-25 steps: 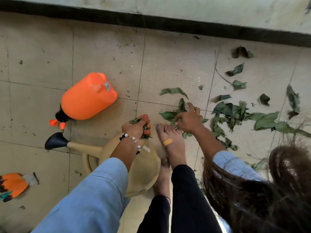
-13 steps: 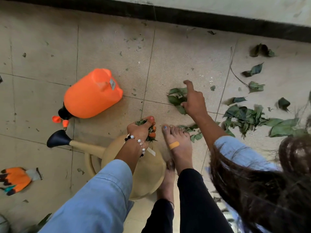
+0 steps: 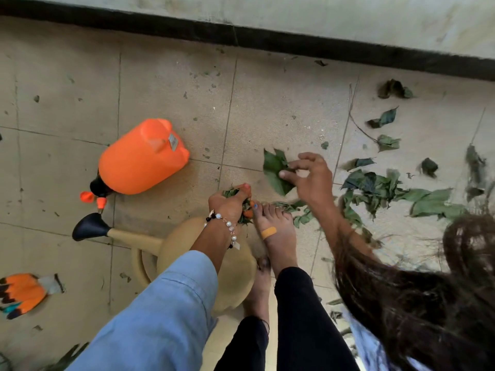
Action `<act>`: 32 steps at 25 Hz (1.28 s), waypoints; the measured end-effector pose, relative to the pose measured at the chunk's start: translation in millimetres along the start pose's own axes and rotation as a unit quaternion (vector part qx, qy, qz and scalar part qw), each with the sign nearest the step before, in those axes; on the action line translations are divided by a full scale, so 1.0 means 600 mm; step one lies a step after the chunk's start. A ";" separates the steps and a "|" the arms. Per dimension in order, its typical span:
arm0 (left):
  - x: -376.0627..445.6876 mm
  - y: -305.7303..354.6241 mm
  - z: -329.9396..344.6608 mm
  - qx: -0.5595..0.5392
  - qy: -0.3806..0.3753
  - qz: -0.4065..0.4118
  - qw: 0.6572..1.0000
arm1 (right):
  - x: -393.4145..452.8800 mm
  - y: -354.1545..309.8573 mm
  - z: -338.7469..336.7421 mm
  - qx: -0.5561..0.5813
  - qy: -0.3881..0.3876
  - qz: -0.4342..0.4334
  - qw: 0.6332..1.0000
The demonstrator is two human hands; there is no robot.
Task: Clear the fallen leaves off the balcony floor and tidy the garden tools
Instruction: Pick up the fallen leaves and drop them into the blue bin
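Note:
My left hand (image 3: 232,204), a bead bracelet on its wrist, is shut on a bunch of green leaves (image 3: 231,193) just above the beige watering can (image 3: 187,245). My right hand (image 3: 310,178) pinches a couple of large green leaves (image 3: 274,171) lifted off the tiled floor. More fallen leaves (image 3: 380,188) lie scattered to the right and beside my bare foot (image 3: 276,231). An orange sprayer bottle (image 3: 142,158) lies on its side to the left.
An orange garden glove (image 3: 22,293) lies at the far left. A wall with a black skirting (image 3: 267,41) runs along the top. Loose hair (image 3: 417,298) hides the lower right. A thin twig (image 3: 356,124) lies among the far leaves.
My right hand reached forward to leaves ahead of my foot, closed on them and now lifts them toward the left hand. My left hand kept its bunch and stayed put.

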State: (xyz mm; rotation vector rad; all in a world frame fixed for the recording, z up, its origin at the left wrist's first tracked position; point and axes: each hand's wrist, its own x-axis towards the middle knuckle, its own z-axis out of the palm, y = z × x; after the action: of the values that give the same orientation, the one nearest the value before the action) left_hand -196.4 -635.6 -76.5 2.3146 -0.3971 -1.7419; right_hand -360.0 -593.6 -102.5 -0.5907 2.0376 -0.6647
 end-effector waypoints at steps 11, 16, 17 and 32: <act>-0.174 -0.025 -0.031 0.008 -0.034 -0.078 0.996 | -0.278 -0.066 -0.039 -0.067 -0.249 -0.093 0.962; -0.165 -0.053 -0.040 0.015 -0.026 -0.023 0.999 | -0.215 0.048 -0.091 -0.023 -0.020 0.078 0.996; -0.158 -0.058 -0.036 0.027 -0.028 -0.012 0.999 | -0.193 0.079 -0.083 -0.125 -0.007 0.075 0.989; -0.018 -0.151 0.005 0.116 -0.034 0.111 0.986 | -0.086 0.216 0.086 -0.249 0.042 -0.238 0.938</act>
State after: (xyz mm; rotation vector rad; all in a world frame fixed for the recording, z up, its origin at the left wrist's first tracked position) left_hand -194.6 -546.9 -97.8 2.2573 -0.8792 -1.7481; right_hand -310.1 -476.7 -179.8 -1.4047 2.1664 -0.4411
